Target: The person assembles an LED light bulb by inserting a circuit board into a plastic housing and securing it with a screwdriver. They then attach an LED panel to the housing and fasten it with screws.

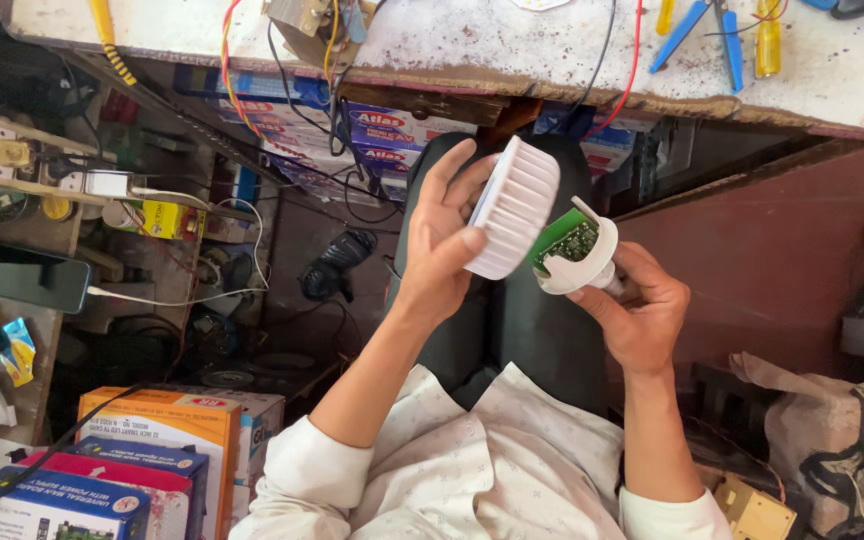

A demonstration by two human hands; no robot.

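My left hand [444, 235] grips a white ribbed lamp housing [514, 205], held over my lap. My right hand [637, 305] holds the lamp's white base cap [584, 265], which is pulled slightly apart from the housing. A small green circuit board [565, 240] shows in the gap between the two parts. Both hands are raised in front of the workbench edge, above my dark trousers.
A stained white workbench [452, 45] runs along the top with red and yellow wires [227, 60], blue-handled pliers [697, 30] and a yellow screwdriver [767, 40]. Cardboard boxes [157, 430] are stacked at the lower left. A phone [32, 282] lies on a shelf at left.
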